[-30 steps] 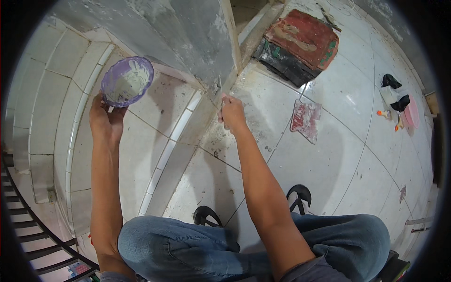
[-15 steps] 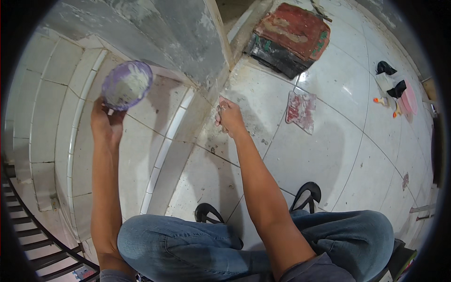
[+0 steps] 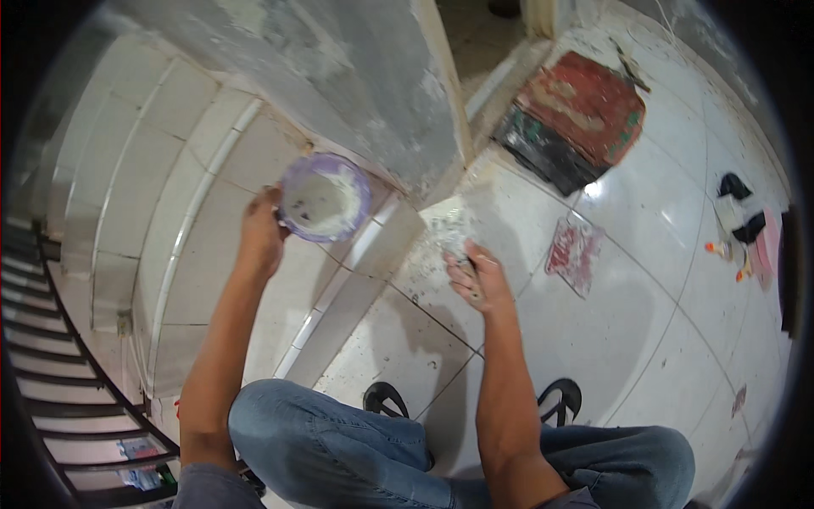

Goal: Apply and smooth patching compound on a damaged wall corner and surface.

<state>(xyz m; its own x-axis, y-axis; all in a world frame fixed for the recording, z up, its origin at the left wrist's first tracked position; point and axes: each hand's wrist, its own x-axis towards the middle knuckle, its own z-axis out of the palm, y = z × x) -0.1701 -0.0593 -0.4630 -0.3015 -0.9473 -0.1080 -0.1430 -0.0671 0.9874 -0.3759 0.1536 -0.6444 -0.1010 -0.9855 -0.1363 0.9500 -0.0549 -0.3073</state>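
The jeans point(image 3: 331, 437) are faded blue, creased and seamed. The sleeves point(image 3: 214, 489) are plain dark grey. The strapped sandals point(image 3: 373, 397) are black.

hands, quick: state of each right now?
Left hand: closed on the side of a purple bowl.
Right hand: closed around the handle of a scraper-like tool; its far end is blurred.

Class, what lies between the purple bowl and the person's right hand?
In the head view, the tiled step's edge and a strip of floor lie between the purple bowl and the right hand.
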